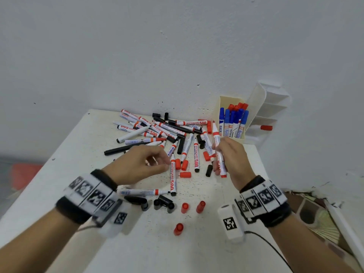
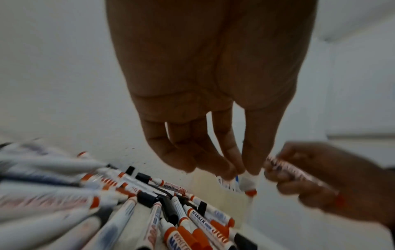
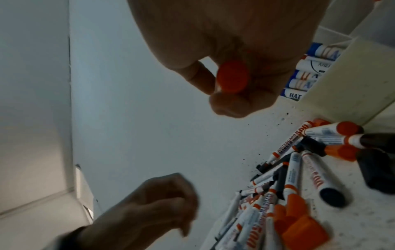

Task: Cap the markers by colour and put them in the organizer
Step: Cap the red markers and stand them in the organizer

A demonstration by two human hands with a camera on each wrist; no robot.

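My right hand [image 1: 220, 154] grips a white whiteboard marker [image 1: 216, 134] upright above the table; its bare red tip points up and its red end [image 3: 233, 76] shows under my curled fingers. My left hand [image 1: 161, 160] hovers over the pile of uncapped red and black markers [image 1: 157, 131], fingers loosely bent and holding nothing; in the left wrist view the fingers [image 2: 215, 162] hang relaxed. Loose red caps [image 1: 185, 207] and black caps [image 1: 163, 202] lie near the table's front. A cream organizer box [image 1: 230, 101] at the back right holds capped blue and red markers [image 1: 233, 119].
A white tiered rack [image 1: 267, 107] leans on the wall right of the cream box, with one red cap [image 1: 266, 127] on it. The white table [image 1: 78, 150] is speckled with ink and ends close on the right beside my right wrist. A cable trails from that wrist.
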